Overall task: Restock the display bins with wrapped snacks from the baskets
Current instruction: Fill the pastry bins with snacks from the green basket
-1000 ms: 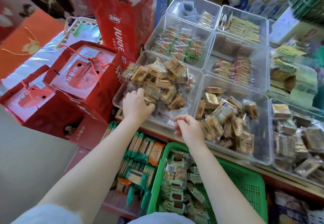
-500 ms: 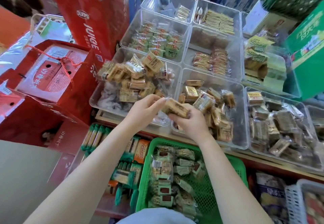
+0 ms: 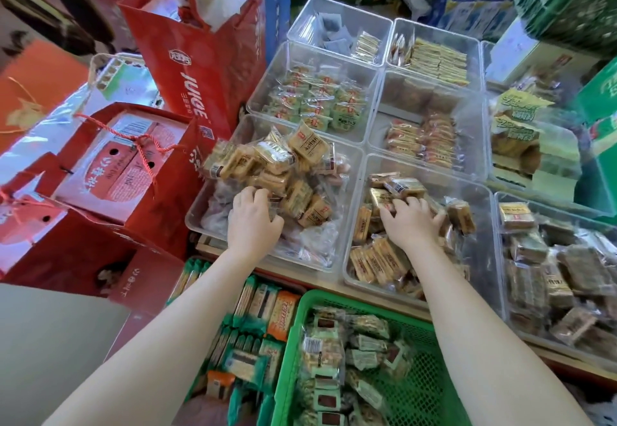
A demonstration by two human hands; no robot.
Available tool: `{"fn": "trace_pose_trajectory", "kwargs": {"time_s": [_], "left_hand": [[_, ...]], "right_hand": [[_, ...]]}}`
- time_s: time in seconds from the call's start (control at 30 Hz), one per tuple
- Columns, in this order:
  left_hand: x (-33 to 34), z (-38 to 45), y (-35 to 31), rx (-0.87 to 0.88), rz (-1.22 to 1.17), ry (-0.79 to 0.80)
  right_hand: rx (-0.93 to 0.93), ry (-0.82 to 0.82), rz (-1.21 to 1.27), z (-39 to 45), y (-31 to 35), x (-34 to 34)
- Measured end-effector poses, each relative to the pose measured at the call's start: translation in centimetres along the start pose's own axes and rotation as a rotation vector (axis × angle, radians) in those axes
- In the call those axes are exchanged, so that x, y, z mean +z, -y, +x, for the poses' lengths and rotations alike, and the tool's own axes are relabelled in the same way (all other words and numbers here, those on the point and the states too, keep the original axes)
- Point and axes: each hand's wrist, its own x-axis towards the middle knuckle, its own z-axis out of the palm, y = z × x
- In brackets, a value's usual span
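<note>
Nearest us, below both wrists, a green basket [image 3: 430, 379] holds green-wrapped snacks [image 3: 337, 355], presumably stock waiting to go up. Our left hand [image 3: 254, 222] curls its grip into the tan wrapped biscuits [image 3: 267, 165] heaped in a clear bin [image 3: 344, 225], whether pinching one we cannot tell. Just right of it, our right hand [image 3: 411, 222] lies spread over gold-wrapped bars [image 3: 377, 255] in the next bin [image 3: 480, 258], likely settling them flat. Beyond the grips, more clear bins [image 3: 374, 98] sit part-filled.
</note>
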Motion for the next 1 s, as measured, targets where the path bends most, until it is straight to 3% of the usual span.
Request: {"fn": "trace_pose_trajectory", "kwargs": {"time_s": [0.13,0.3,0.5,0.67,0.83,1.0], "left_hand": [[0.4,1.2,1.1,-0.041,0.159,0.079],[0.7,2.6,2.5,0.019,0.289,0.045],[-1.6,2.0,3.2,0.068,0.253,0.034],[-3.7,0.0,3.1,0.011,-0.122,0.015],[-2.0,0.1,2.7,0.095,-0.009,0.359],[-0.5,0.2,2.5,0.088,0.174,0.341]], "right_hand": [[-0.031,-0.245,0.036,-1.3,3.7,-0.7],[-0.384,-0.412,0.282,-3.1,9.4,1.0],[-0.590,-0.313,0.420,-5.6,12.4,2.8],[-0.642,-0.169,0.691,-7.9,11.6,1.5],[-0.695,-0.076,0.608,-8.9,11.1,1.0],[-0.626,-0.071,0.600,-9.2,9.4,1.6]]}}
